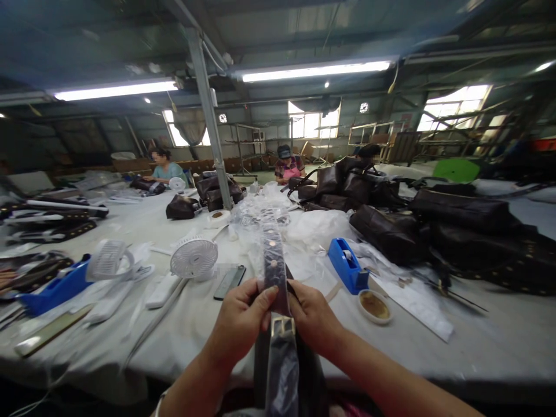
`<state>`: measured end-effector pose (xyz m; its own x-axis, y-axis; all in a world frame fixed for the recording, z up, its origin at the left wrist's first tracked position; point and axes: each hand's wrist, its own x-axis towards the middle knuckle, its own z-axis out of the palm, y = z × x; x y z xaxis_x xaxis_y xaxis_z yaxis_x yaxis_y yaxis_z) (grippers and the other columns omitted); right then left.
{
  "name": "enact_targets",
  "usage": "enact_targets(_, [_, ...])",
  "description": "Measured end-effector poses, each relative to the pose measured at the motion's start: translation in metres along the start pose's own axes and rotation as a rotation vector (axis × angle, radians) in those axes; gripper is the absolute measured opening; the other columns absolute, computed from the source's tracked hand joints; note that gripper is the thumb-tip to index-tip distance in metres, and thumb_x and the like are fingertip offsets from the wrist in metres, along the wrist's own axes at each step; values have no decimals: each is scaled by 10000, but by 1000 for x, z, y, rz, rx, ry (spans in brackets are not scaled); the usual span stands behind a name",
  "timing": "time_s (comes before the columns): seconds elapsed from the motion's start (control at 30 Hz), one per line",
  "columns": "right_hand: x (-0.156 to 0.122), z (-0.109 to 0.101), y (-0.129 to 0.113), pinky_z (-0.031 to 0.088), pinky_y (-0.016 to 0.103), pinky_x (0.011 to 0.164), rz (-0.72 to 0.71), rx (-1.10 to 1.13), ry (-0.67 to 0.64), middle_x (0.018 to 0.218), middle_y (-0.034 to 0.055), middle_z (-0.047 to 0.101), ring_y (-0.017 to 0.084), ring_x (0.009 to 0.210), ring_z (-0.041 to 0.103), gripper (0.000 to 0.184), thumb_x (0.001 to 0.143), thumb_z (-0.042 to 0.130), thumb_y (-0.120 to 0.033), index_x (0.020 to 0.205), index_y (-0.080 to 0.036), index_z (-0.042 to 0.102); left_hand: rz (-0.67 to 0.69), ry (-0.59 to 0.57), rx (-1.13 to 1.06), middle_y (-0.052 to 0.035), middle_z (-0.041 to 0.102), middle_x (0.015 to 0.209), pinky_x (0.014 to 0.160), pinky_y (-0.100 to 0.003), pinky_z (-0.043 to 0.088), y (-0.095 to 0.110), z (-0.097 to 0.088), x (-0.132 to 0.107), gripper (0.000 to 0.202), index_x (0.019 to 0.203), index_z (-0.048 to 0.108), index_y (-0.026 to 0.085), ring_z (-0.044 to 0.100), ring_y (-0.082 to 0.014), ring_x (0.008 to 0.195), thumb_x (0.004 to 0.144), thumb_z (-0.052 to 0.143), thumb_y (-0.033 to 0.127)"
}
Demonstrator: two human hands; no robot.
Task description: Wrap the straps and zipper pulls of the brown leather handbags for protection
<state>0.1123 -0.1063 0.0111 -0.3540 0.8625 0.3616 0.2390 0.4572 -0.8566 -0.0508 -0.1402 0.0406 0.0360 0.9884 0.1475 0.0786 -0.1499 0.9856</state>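
Note:
A dark studded strap (pixel 273 260) stretches away from me over the white table (pixel 478 336), with a metal buckle (pixel 282 326) at its near end. My left hand (pixel 241 321) is closed on the strap's left edge just above the buckle, thumb pressed on top. My right hand (pixel 313 315) grips the strap's right edge at the same height. Below the buckle a dark bag part in clear plastic (pixel 282 370) hangs towards my lap.
A blue tape dispenser (pixel 345 264) and a small dish of brown glue (pixel 375 305) lie right of my hands. A white desk fan (pixel 193 256), a second fan (pixel 107 260) and a dark flat bar (pixel 229 282) sit to the left. Dark bags (pixel 456 226) are piled at right. Two people sit at the far side.

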Motion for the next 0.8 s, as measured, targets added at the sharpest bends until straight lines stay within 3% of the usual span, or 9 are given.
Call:
enact_targets(0.1, [-3,-4,4,414,270,647,-152,-318,-57,843,48,682,177,724,608,183,938,519,-271,990,-191,675,-48,28,-7,73,468,458,435,-161,298,-4,3,4,337,757,592,145,376,-43,412,876,647,455])
enact_targets(0.23, [-3,-7,15,319,291,556,-398,-689,29,704,46,595,175,607,515,117,890,568,-220,868,-160,667,-157,-53,-103,64,529,456,430,-158,338,-12,4,8,321,824,568,155,429,-56,400,841,691,450])
enact_targets(0.4, [-3,-9,25,349,302,601,-593,-660,94,712,67,592,187,655,507,249,934,425,-143,811,-152,642,-371,-177,-273,18,624,596,406,-153,384,-22,-1,8,371,877,586,141,443,-44,409,746,798,416])
enact_targets(0.57, [-6,-3,28,379,294,614,-556,-627,108,726,72,606,180,657,519,229,939,440,-147,807,-145,626,-463,-218,-324,41,522,514,406,-158,389,-29,-1,7,388,802,632,116,419,-47,412,729,806,455])
enact_targets(0.7, [-8,1,33,374,301,582,-501,-733,85,709,80,603,191,640,520,216,901,457,-88,773,-143,623,-461,-182,-357,68,437,550,384,-137,265,-38,5,6,414,760,612,123,333,-28,435,693,827,470])
enact_targets(0.8, [-9,-4,38,428,297,623,-392,-579,-8,777,92,625,196,697,558,206,893,445,-73,858,-134,639,-414,-112,-364,85,382,548,389,-142,176,-46,7,5,413,744,616,120,254,-18,441,688,828,470])
